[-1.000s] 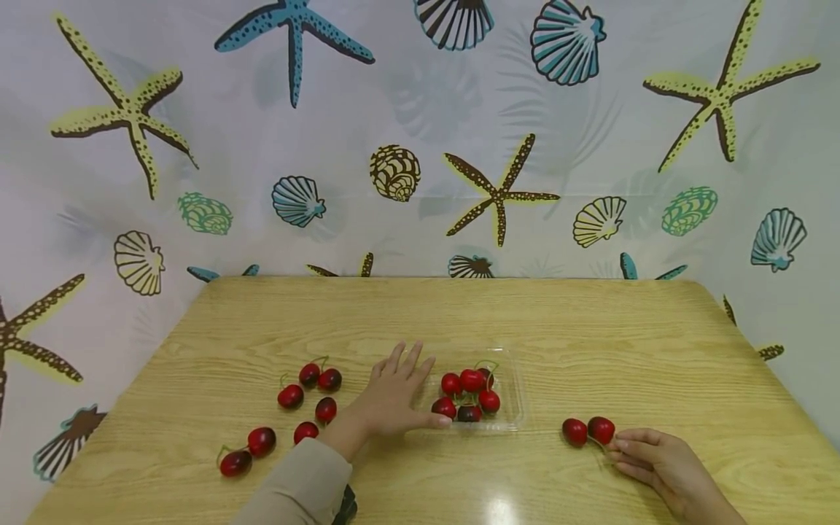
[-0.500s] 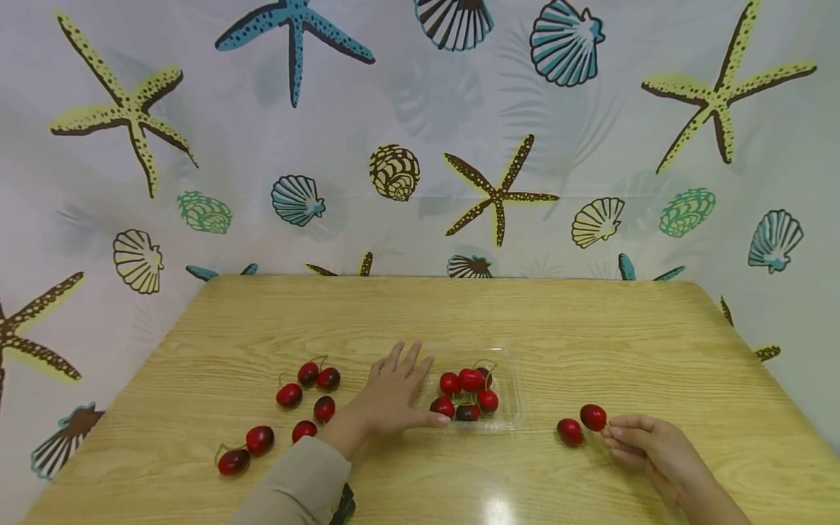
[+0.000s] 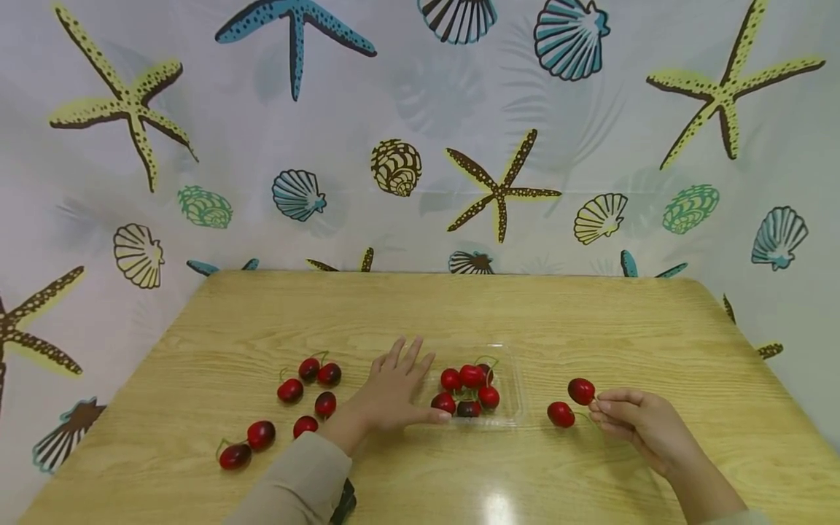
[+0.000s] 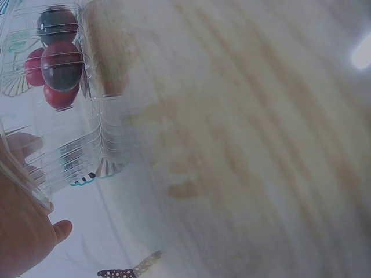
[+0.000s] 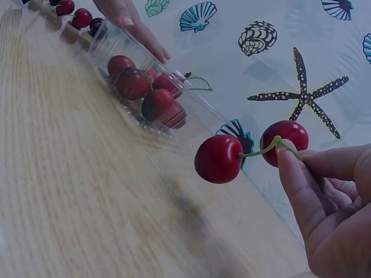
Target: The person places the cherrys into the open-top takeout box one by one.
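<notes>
With thumb and fingertips, my right hand (image 3: pixel 646 426) pinches the green stem (image 5: pixel 259 152) of a pair of red cherries (image 3: pixel 581 391). Both fruits hang clear of the table, to the right of a clear plastic container (image 3: pixel 522 397). In that container lie several cherries (image 3: pixel 471 376), some dark, with green stems. My left hand (image 3: pixel 394 394) rests against the container's left side, fingers spread and fairly straight, thumb along the near edge. The left wrist view shows only part of that hand (image 4: pixel 26 231) beside the see-through wall.
On the wooden table (image 3: pixel 558 313), left of the container, several more cherries (image 3: pixel 289 391) lie loose, some joined in pairs (image 3: pixel 261 435). Part of them sits close to the left forearm (image 3: pixel 295 477). A cloth with starfish and shells (image 3: pixel 367 95) hangs behind the table.
My right hand has lifted the cherry pair off the table and carried it a little left and away from me. My left hand has stayed at the container.
</notes>
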Available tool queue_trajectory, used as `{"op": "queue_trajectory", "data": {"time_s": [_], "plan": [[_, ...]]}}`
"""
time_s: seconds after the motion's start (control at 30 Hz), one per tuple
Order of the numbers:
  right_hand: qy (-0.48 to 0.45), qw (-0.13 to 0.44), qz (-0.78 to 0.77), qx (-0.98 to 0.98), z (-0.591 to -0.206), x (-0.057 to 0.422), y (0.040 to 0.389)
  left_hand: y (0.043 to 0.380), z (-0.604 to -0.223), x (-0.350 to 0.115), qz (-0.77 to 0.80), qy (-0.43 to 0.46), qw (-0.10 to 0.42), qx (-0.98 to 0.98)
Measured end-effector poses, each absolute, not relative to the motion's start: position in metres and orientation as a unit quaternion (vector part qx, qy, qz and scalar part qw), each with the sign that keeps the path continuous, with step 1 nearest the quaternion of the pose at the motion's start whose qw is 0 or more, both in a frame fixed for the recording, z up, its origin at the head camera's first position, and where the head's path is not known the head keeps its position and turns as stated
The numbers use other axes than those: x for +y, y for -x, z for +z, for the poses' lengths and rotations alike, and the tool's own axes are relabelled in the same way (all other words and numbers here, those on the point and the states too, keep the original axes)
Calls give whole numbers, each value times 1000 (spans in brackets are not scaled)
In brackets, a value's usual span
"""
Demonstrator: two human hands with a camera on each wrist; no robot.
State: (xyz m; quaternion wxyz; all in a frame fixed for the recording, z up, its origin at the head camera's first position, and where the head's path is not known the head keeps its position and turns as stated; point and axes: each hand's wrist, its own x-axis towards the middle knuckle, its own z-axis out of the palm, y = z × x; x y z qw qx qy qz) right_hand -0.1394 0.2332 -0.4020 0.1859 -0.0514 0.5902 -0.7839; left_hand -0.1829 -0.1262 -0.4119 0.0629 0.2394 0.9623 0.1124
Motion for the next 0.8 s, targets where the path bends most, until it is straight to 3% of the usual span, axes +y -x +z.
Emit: {"op": "queue_trajectory", "data": {"time_s": [0.8], "plan": [[67,154,-834,525,-376,193,150,181,-410,-126,124,-240,60,961]]}}
